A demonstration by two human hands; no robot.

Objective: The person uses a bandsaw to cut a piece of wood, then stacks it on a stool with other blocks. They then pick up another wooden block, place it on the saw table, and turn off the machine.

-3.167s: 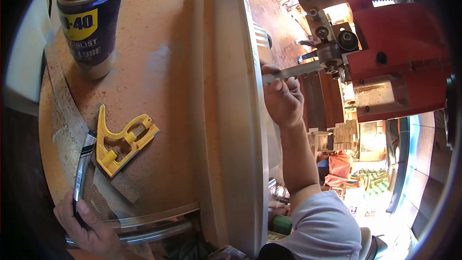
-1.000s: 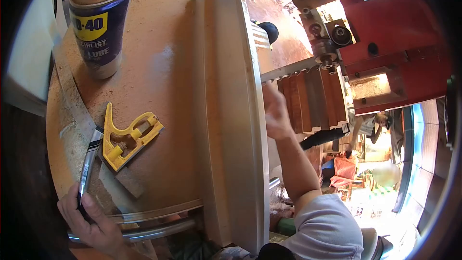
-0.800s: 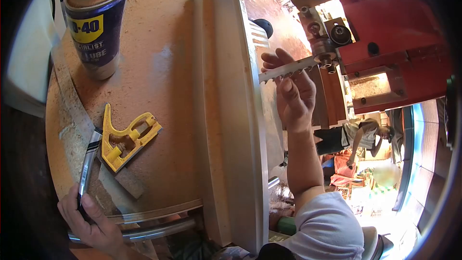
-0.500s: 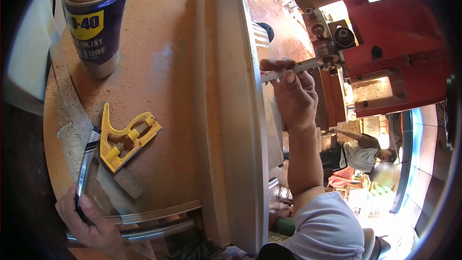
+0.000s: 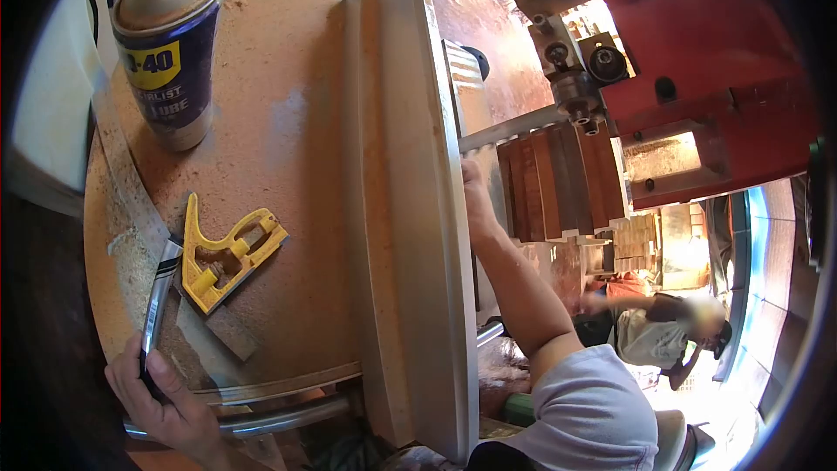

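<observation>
Left hand (image 5: 166, 406) is down at the near edge of the tabletop (image 5: 288, 122), fingers curled around a slim, shiny silver-and-black tube-shaped thing (image 5: 157, 296) with the thumb pressed on top of it. Can't make out what it actually is, though it looks like metal with small print along it. It angles up from the hand toward the yellow square head (image 5: 227, 253), a chunky plastic or cast piece with cutouts, lying flat in the sawdust just beside the tube's upper end. A dull metal ruler blade (image 5: 131, 201) runs diagonally underneath both.

Right hand (image 5: 478, 201) is on the far side of the tall pale fence (image 5: 410, 209), mostly hidden behind its edge, so I honestly can't tell if the fingers are spread or gripping anything. It sits just below the toothed saw blade (image 5: 510, 128), a thin steel band running from the fence edge up into the red guide housing (image 5: 697, 70), which has small round roller bearings at its lower end. Right next to the hand there's a block of reddish-brown wood strips (image 5: 558, 183) stacked side by side, smooth faced.

The tabletop is round-ish and coated in fine orange sawdust. A blue and yellow WD-40 can (image 5: 166, 52) stands upright at the far left, dusty on top. Another person (image 5: 663, 331) is bent over in the bright background, well apart.
</observation>
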